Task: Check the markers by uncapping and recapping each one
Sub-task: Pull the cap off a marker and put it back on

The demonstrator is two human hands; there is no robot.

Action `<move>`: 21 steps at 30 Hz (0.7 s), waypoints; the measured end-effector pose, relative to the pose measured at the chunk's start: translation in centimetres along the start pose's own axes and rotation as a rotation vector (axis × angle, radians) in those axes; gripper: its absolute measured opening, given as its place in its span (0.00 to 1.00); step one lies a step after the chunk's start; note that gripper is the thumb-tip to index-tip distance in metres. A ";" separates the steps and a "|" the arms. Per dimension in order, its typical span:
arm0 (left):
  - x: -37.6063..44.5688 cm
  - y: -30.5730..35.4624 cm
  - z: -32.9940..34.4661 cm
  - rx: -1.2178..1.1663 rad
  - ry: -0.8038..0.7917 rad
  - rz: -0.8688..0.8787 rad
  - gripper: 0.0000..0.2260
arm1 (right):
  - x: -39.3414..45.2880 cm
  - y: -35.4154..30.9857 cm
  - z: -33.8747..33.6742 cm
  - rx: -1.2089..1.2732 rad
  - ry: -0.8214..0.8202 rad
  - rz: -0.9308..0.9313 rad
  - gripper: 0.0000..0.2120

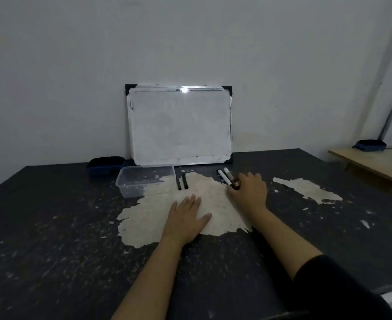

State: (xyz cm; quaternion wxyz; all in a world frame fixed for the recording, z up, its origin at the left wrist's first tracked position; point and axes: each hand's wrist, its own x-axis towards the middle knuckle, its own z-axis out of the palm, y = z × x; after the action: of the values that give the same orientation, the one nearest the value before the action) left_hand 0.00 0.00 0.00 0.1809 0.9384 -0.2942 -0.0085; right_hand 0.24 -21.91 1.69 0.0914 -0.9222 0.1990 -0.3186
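Two black markers (182, 181) lie side by side on the worn pale patch of the dark table (52, 215), just right of a plastic box. Two white-bodied markers (225, 177) with dark caps lie further right, angled toward me. My right hand (248, 190) rests at their near ends, fingertips touching the ends of the white markers; whether it grips one is unclear. My left hand (188, 218) lies flat, palm down, fingers spread, on the pale patch and holds nothing.
A clear plastic box (144, 183) stands left of the black markers. A whiteboard (181, 125) leans against the wall behind. A dark blue eraser (106, 165) sits at the back left. A second table (375, 165) with another eraser stands at the right.
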 end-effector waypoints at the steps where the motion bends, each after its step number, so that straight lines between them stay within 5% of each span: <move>1: 0.0 0.0 0.0 0.012 0.008 0.009 0.32 | 0.3 -0.2 -0.2 -0.010 -0.012 0.005 0.14; 12: 0.5 -0.4 0.1 0.061 0.008 0.012 0.32 | 1.2 -1.7 -0.4 0.069 0.027 0.067 0.10; 16: 0.4 -0.1 -0.2 0.012 0.016 0.004 0.31 | -0.4 -2.7 -2.0 0.542 -0.065 0.141 0.11; 21: -0.2 0.8 -1.5 -0.766 0.375 -0.016 0.17 | -2.8 -4.4 -4.1 1.141 -0.422 0.346 0.13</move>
State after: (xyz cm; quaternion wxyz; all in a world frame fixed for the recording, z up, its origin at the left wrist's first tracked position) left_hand -0.36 0.04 1.69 0.5669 0.7909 -0.2244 0.0519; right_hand -2.99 -16.91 4.63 0.6563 -0.7258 0.1217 -0.1663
